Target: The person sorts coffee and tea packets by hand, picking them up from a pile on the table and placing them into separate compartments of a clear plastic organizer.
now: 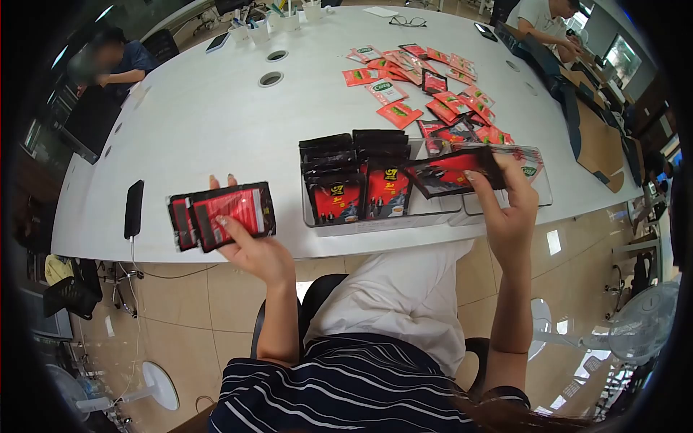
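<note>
My left hand (249,249) is closed on a few black-and-red sachets (229,216), fanned slightly, over the table's front edge. Another black-and-red sachet (455,172) is pinched in my right hand (509,206), above the right part of a clear plastic organizer (390,226). Two stacks of upright black-and-red sachets (337,198) fill the organizer's left part. In its right compartment, partly behind my right hand, lie pink-and-white sachets (530,160). Loose red, pink and black sachets (399,113) are spread in a pile behind the organizer.
A phone (134,209) with a cable lies at the left on the white table (195,130). Cups with pens (258,32), glasses (408,22) and more phones (217,42) are at the back. People sit at the far left and far right; cardboard (595,137) lies at right.
</note>
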